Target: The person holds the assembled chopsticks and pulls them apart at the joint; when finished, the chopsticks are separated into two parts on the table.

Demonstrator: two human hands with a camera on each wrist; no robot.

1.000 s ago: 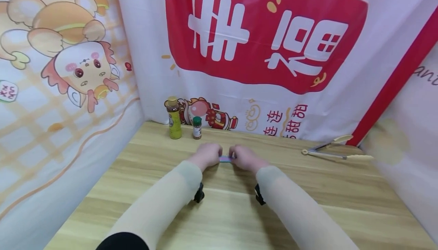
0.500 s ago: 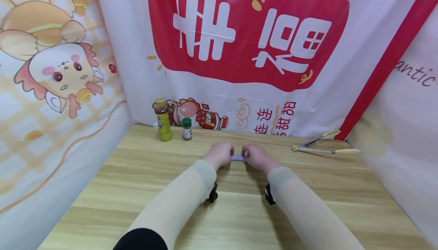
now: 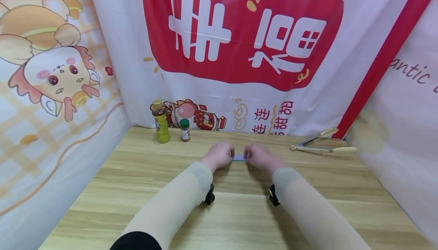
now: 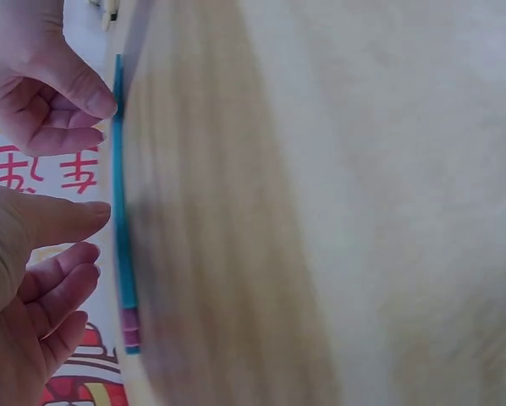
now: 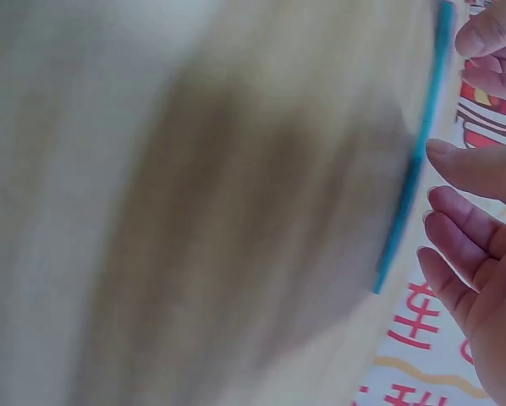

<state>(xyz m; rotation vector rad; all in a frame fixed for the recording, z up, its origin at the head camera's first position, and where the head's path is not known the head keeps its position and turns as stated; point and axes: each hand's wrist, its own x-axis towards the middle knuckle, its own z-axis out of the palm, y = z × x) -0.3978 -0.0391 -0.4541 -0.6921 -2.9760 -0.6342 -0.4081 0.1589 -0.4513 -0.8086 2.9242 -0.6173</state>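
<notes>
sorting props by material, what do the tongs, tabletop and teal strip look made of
Tongs: probably metal, from their silvery look; matte cream tips perhaps plastic or silicone. Tabletop: smooth wood or wood-look laminate, from its pale grain. Teal strip: possibly plastic, from its thin, crisp edge; finish hard to tell.

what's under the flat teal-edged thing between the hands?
Wooden tabletop shows around the teal-edged thing; whatever is directly beneath it is covered. In the head view, the left hand and right hand hide its ends too.
</notes>
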